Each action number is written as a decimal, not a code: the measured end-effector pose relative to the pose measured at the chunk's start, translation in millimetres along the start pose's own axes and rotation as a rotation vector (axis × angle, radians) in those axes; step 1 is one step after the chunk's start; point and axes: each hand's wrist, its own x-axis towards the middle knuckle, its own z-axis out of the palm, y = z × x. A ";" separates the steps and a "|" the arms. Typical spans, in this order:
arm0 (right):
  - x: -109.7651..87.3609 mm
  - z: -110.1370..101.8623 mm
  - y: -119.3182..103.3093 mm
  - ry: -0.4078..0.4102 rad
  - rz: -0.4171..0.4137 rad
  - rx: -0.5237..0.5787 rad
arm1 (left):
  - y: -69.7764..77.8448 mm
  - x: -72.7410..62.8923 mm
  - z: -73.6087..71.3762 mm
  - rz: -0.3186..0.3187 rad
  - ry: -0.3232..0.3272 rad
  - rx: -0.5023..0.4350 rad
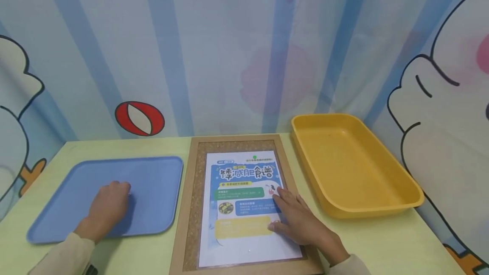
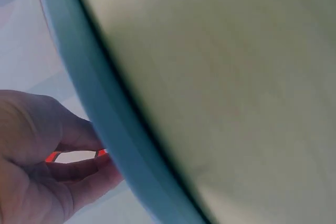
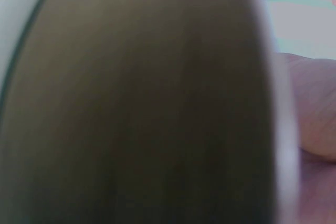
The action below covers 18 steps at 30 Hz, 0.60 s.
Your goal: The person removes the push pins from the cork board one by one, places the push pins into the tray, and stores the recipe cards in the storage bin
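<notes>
My left hand (image 1: pixel 108 209) reaches down over the blue tray (image 1: pixel 82 181), thumb and fingers drawn together. They seem to pinch a small pale thing (image 2: pixel 106 151), too little shown to name. The tray rim partly covers those fingertips in the left wrist view. A printed sheet (image 1: pixel 229 251) with colourful Chinese text lies on a wood-framed cork board (image 1: pixel 194 207). My right hand (image 1: pixel 298 220) rests on the sheet's right side, fingers spread. A green dot, perhaps a pushpin (image 1: pixel 254 157), shows near the sheet's top edge.
An empty-looking yellow bin (image 1: pixel 344 164) stands to the right of the board. All of this is on a pale yellow table (image 1: pixel 145 253). Behind it hangs a striped cartoon curtain (image 1: pixel 229 54). The right wrist view is mostly blurred.
</notes>
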 end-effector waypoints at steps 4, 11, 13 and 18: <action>0.4 -0.7 0.4 0.000 -0.001 -0.003 | -2.4 -0.3 -7.5 -0.038 -0.025 -0.014; 1.8 -2.2 -0.4 -0.006 0.016 -0.019 | 8.4 12.7 -30.1 -0.067 -0.071 0.007; 2.5 -1.8 -0.5 -0.005 0.021 -0.020 | 19.2 21.9 -35.0 -0.079 -0.120 -0.001; 2.2 -0.1 -0.7 -0.007 0.028 -0.010 | 58.3 45.7 -39.6 -0.080 -0.227 -0.079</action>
